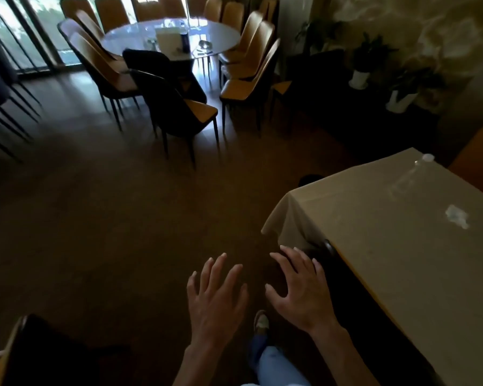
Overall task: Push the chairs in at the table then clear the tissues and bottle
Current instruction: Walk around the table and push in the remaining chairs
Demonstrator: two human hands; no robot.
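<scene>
Head view showed a table (388, 246) under a beige cloth at the right of the frame, its near corner hanging in a fold at centre right. On the cloth, toward the upper right, a clear plastic bottle (410, 176) lay or leaned with its cap pointing to the far edge; blur prevented a firmer reading. A crumpled tissue (456, 216) sat on the cloth just below the bottle, apart from it. A dark chair back (328, 247) stood against the table's left edge, largely in shadow.

Both hands were held out over the dark floor (109, 218) at lower centre, palms down. The left hand (216, 299) had its fingers spread and straight, holding nothing. The right hand (301, 285) was likewise spread and empty, its fingertips (317, 262) just beside the chair back; contact could not be confirmed.

A shoe (261, 321) and a blue trouser leg (273, 363) appeared below the hands. An oval glass table (221, 37) ringed by orange chairs (251, 84) occupied the upper centre, and potted plants (374, 59) stood at upper right.
</scene>
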